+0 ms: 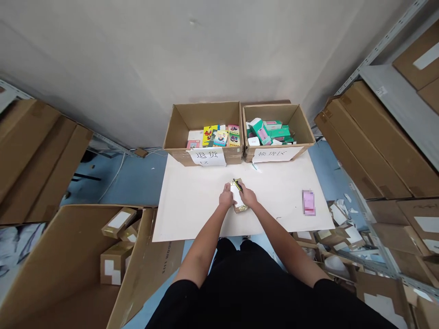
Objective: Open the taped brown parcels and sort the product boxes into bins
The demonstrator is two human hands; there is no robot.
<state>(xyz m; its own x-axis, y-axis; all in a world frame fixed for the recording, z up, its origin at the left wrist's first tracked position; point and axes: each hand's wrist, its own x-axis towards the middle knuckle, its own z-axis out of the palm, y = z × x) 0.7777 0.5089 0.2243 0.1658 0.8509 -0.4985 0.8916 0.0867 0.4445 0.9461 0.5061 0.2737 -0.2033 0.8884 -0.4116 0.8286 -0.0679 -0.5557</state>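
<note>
A small brown parcel (238, 199) with a white label lies on the middle of a white board (192, 201). My left hand (226, 199) grips its left side with curled fingers. My right hand (247, 196) rests on the parcel's right side and is closed on a yellow and black cutter (238, 185), whose tip points at the parcel's far end.
Two open cartons stand at the board's far edge: the left carton (181, 123) holds colourful small boxes, the right carton (302, 123) holds green and white ones. A pink item (308, 203) lies on the right of the board. A big carton (68, 260) with small parcels sits lower left. Shelves with cartons flank both sides.
</note>
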